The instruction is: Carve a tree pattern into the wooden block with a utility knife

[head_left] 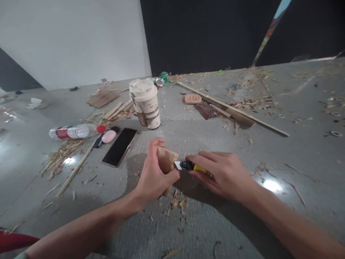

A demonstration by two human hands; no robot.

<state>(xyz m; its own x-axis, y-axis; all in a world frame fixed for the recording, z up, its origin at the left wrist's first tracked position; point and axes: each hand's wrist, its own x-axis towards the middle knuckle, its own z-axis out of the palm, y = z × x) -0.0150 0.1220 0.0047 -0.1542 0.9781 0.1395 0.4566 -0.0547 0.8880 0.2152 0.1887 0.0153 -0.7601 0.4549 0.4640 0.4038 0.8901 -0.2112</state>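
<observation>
My left hand (154, 172) is closed around a small light-brown piece of wood (166, 160), held just above the grey floor. My right hand (221, 172) grips a yellow-and-black utility knife (192, 166), whose short blade tip touches the wood's right side. The two hands almost meet in the middle of the view. A small heap of wood shavings (178, 203) lies on the floor directly below the wood piece.
Behind the hands stand a lidded paper cup (145, 103) and a black phone (119, 146) lying flat. A plastic bottle (77, 131), a pink case (108, 136), a green can (161, 79), long wooden strips (231, 108) and a round wooden disc (193, 98) are scattered among shavings.
</observation>
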